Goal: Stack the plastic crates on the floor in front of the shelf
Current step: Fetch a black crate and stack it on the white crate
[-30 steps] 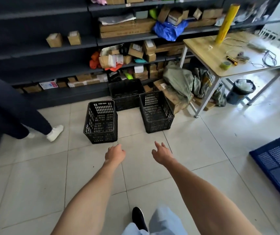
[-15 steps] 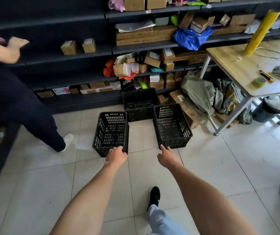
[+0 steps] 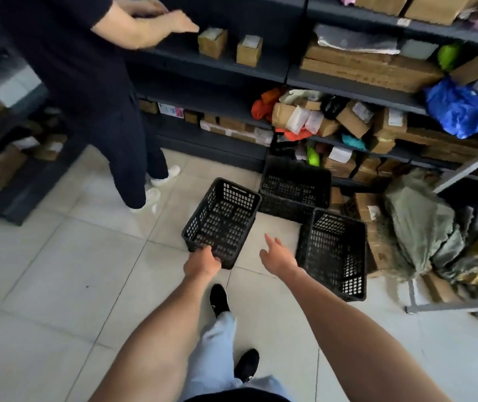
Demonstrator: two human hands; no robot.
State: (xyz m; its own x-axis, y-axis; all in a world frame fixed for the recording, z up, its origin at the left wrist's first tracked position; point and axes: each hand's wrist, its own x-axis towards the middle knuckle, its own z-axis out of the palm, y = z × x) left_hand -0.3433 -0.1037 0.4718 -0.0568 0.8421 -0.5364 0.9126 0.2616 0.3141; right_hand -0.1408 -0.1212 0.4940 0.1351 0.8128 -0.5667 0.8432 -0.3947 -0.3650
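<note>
We have one view only, from the head, looking forward and steeply down our own arms onto the tiled floor (image 3: 58, 271). It faces the dark shelf (image 3: 220, 68) close ahead, wide-angled and tilted, so the shelf lines slant.

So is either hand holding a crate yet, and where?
The left hand grips the left crate at its near rim corner. The right hand is open, holding nothing.

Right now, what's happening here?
A person is starting to stack three black plastic crates, all separate on the tiled floor. Their left hand has a grip on the near rim of the left crate; the right hand is open between it and the right crate. The rear crate is untouched.
</note>
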